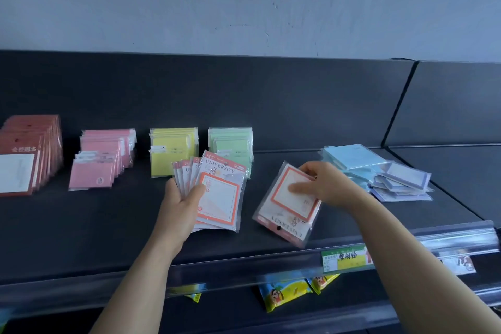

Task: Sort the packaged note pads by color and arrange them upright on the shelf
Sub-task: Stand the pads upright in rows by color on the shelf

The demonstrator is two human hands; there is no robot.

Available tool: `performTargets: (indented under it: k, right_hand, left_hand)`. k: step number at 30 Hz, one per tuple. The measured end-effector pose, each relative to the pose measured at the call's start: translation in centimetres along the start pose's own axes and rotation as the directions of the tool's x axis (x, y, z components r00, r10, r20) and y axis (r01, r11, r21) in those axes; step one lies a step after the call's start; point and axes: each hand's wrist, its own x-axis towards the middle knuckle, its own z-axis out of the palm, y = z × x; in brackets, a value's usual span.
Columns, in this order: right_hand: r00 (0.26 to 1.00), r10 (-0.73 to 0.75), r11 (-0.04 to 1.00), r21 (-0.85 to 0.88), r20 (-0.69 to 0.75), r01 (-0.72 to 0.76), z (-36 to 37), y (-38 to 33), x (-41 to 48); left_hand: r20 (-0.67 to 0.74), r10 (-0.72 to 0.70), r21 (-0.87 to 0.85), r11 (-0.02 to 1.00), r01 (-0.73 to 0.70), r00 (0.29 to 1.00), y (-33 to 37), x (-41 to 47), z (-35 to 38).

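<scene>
Head view: left hand (182,199) reaches forward, gripping a fanned stack of orange-bordered note pads (218,192) above the dark shelf (108,225) — right hand (322,184) pinches one upside-down orange-bordered pad (287,209) beside them.

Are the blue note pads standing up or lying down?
Lying down. The blue note pads lie in a messy pile on the shelf, not upright like the green note pads.

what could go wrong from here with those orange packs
The orange pack in the right hand is upside down; added as is, it would sit inverted. The left hand holds a loose fan of orange packs in slick sleeves, which might slip. That fan is near the upright green row and could knock it.
</scene>
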Motion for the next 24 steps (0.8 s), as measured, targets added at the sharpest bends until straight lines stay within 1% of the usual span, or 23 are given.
performTargets:
  k: [1,2,4,5,7,8,11,15,16,18,19,22,24]
  right_hand:
    - [0.998,0.005,0.99,0.138,-0.056,0.003,-0.2,-0.1,-0.1]
    - [0.994,0.03,0.957,0.29,-0.109,0.003,-0.1,-0.1,-0.1]
    - [0.978,0.15,0.826,0.562,-0.146,-0.043,1.1,-0.2,0.1]
    - [0.965,0.219,0.752,0.656,-0.143,-0.074,2.0,-0.3,0.1]
    - [0.933,0.33,0.625,0.774,-0.144,-0.101,3.9,-0.5,0.1]
    - [0.919,0.363,0.593,0.799,-0.154,-0.1,4.7,-0.7,0.0]
    - [0.894,0.412,0.559,0.823,-0.177,-0.095,6.0,-0.9,-0.1]
    - [0.89,0.424,0.5,0.863,-0.168,-0.075,6.6,-1.4,0.2]
    - [0.886,0.425,0.504,0.861,-0.183,-0.064,6.8,-1.4,0.2]
    - [0.899,0.389,0.538,0.841,-0.199,-0.046,7.1,-1.7,-0.3]
    - [0.916,0.351,0.568,0.822,-0.196,-0.042,7.2,-1.7,-0.6]
    - [0.963,0.232,0.67,0.74,-0.134,-0.058,6.8,-1.4,-1.2]
    - [0.978,0.196,0.739,0.667,-0.076,-0.096,6.2,-1.3,-1.5]
  left_hand:
    - [-0.012,0.001,-0.003,1.0,-0.001,1.0,0.0,0.0,0.0]
    - [-0.024,0.003,-0.009,1.0,-0.003,1.0,-0.1,0.1,0.1]
    - [-0.03,0.002,-0.016,1.0,-0.002,1.0,0.0,0.1,0.5]
    - [-0.022,0.005,-0.014,1.0,-0.005,1.0,0.1,-0.1,0.8]
    - [0.001,0.016,-0.011,1.0,-0.016,1.0,0.4,-0.6,1.7]
    - [0.013,0.026,-0.009,1.0,-0.026,1.0,0.5,-0.9,2.2]
    - [0.034,0.051,-0.005,0.999,-0.05,0.998,0.7,-1.5,3.4]
    - [0.048,0.056,-0.022,0.998,-0.055,0.997,0.7,-1.8,4.3]
    - [0.062,0.061,-0.022,0.998,-0.06,0.996,0.7,-1.9,4.5]
    - [0.072,0.067,-0.013,0.998,-0.066,0.995,0.8,-2.1,5.1]
    - [0.052,0.065,-0.008,0.998,-0.064,0.997,0.7,-2.1,5.4]
    - [-0.045,0.069,-0.018,0.997,-0.07,0.997,0.9,-1.8,5.4]
    - [-0.093,0.071,-0.058,0.995,-0.077,0.993,1.0,-1.4,5.1]
